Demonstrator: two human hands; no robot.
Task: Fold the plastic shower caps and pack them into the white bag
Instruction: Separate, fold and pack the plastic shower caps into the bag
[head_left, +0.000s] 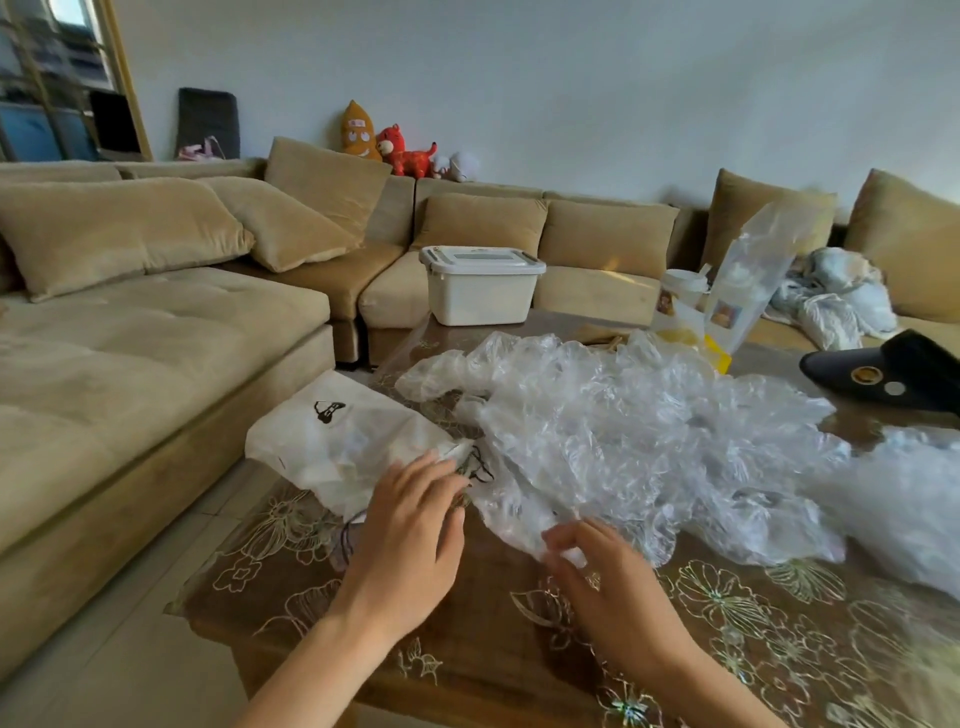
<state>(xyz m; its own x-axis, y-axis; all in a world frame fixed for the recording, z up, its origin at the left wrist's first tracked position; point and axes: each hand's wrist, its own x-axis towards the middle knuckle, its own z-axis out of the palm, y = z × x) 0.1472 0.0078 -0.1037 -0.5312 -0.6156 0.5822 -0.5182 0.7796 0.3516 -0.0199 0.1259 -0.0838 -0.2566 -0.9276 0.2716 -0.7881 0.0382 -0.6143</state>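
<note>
- Shower caps (623, 431) are heaped loose and crinkled across the middle of the counter (467, 649), spilling toward its right edge. None looks folded yet, so the job is judged to be barely started.
- White bag (337, 452) is lying at the counter's left edge, partly hanging over it, with its mouth and dark drawstring turned toward the hands.
- Left hand (410, 535): the grip is wide, fingers laid nearly straight on the bag's mouth.
- Right hand (608, 577): the grip is narrow, pinched on the near edge of one cap.
- One cap should be pulled fully clear of the heap before any folding is tried.
- Air is best pressed out flat on the counter, then the cap halved until small.
- The bag should probably be dragged further onto the counter, since slippery film could push it off.
- A small black logo (329, 410) is printed on the bag; no letters can be made out.
- Picture labels are seen on the clear pouch (748, 280) near the far right corner, but the text is too small to read.
</note>
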